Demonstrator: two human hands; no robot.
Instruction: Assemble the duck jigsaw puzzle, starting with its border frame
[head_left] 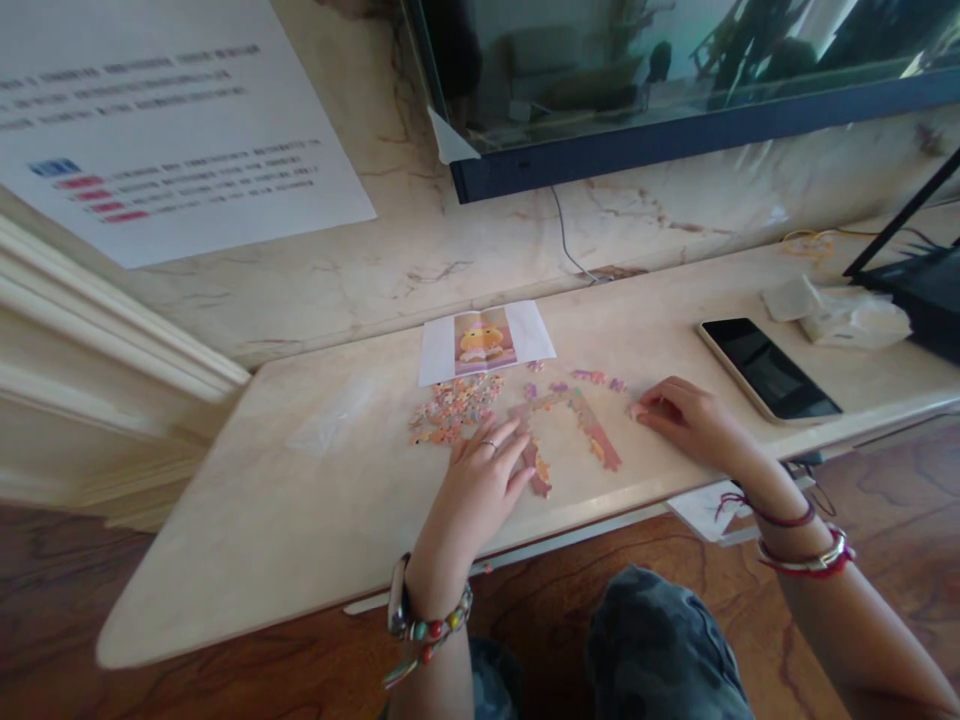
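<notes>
A pile of small loose puzzle pieces (455,405) lies on the marble ledge (300,500), below a reference picture (484,342) of a yellow cartoon figure. A partly joined puzzle frame (581,425) stretches to its right. My left hand (484,480) lies flat with fingers spread, touching the frame's left strip beside the pile. My right hand (686,418) rests curled at the frame's right end, fingertips pinched on a small pink puzzle piece (637,409).
A black phone (766,366) lies face up to the right, with crumpled tissue (840,312) behind it. A fish tank (675,90) stands against the wall above. A printed sheet (150,120) hangs at upper left. My knees are below the ledge edge.
</notes>
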